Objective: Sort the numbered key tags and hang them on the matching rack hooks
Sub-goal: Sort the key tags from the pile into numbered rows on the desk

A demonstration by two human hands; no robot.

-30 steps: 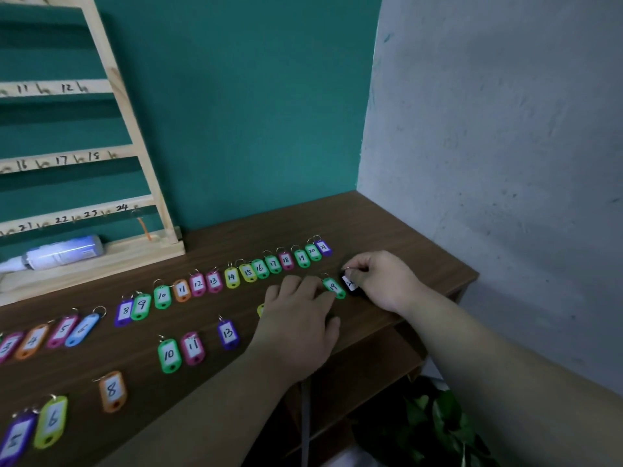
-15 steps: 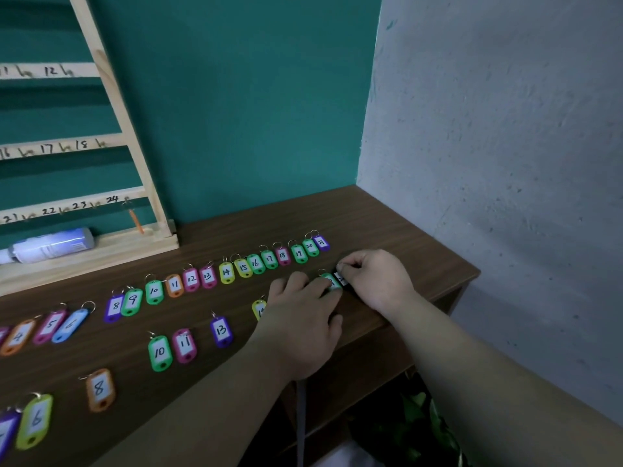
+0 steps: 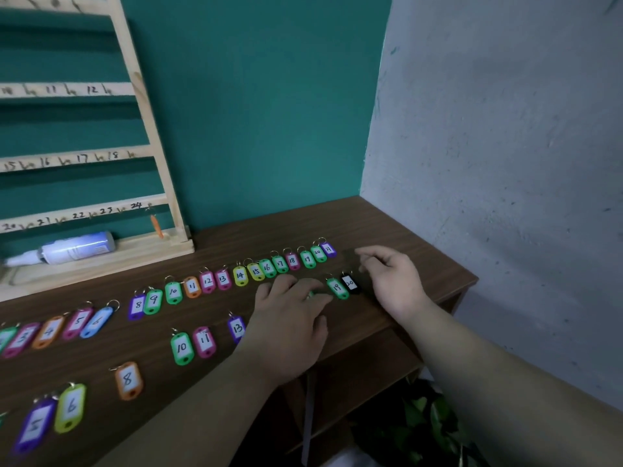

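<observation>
Right of centre in the frame, on the tabletop (image 3: 421,237), a second row of tags is being laid out by number. Green tag 19 (image 3: 337,287) and black tag 20 (image 3: 350,283) lie side by side between the hands. Left hand (image 3: 290,318) lies flat, fingers (image 3: 286,286) straight on the tabletop, tips just left of tag 19, with another green tag partly hidden under them. Right hand (image 3: 394,281) is just right of tag 20, fingers loosely curled, holding nothing. To do this well, I judge, each tag should lie number up and in order below its twin in the back row (image 3: 269,266), before anything goes to the rack (image 3: 135,257) at left.
</observation>
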